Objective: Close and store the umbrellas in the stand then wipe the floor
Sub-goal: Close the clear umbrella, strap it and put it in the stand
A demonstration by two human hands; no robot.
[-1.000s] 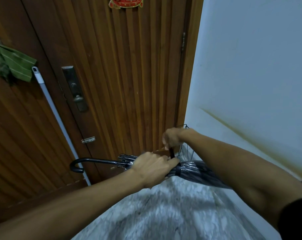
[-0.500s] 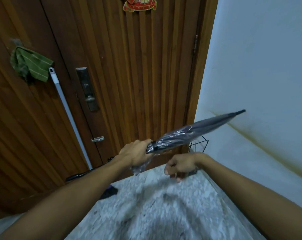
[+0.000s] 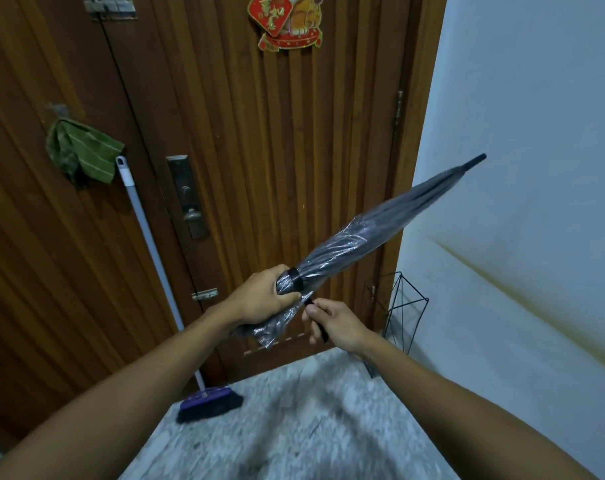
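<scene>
1. Grey umbrella (image 3: 359, 237), folded shut, held up in the air in front of the wooden door (image 3: 294, 150). Long and thin, tilted, low end near the hands, black tip (image 3: 477, 160) pointing up and to the right, toward the white wall (image 3: 536, 133).
2. Black band (image 3: 293, 278) wrapped round the folded cloth, right by the left hand's fingers.
3. Left hand (image 3: 263, 299) curled tight round the low end of the umbrella, knuckles up, arm reaching in from the bottom left.
4. Right hand (image 3: 335, 323) just beside the left one, a bit lower, arm reaching in from the bottom right. Fingers curled round a thin black strap (image 3: 321, 330), maybe the umbrella's tie strap, hard to tell because it is small and partly hidden.
5. Loose crinkly cloth (image 3: 273, 332) hanging down below the left hand, between the two hands.
6. Black wire stand (image 3: 403, 313) on the floor in the corner, to the right of the hands, between the door and the wall. Umbrella not in it yet.
7. Broom (image 3: 145, 251) leaning on the door to the left, white stick up, purple and black brush head (image 3: 207, 403) down on the speckled floor (image 3: 294, 427).
8. Green striped cloth (image 3: 82, 154) hanging on the door by the top of the broom stick.
9. Metal door handle (image 3: 186, 199) in the middle of the door, red and gold picture (image 3: 283, 22) stuck up high.
</scene>
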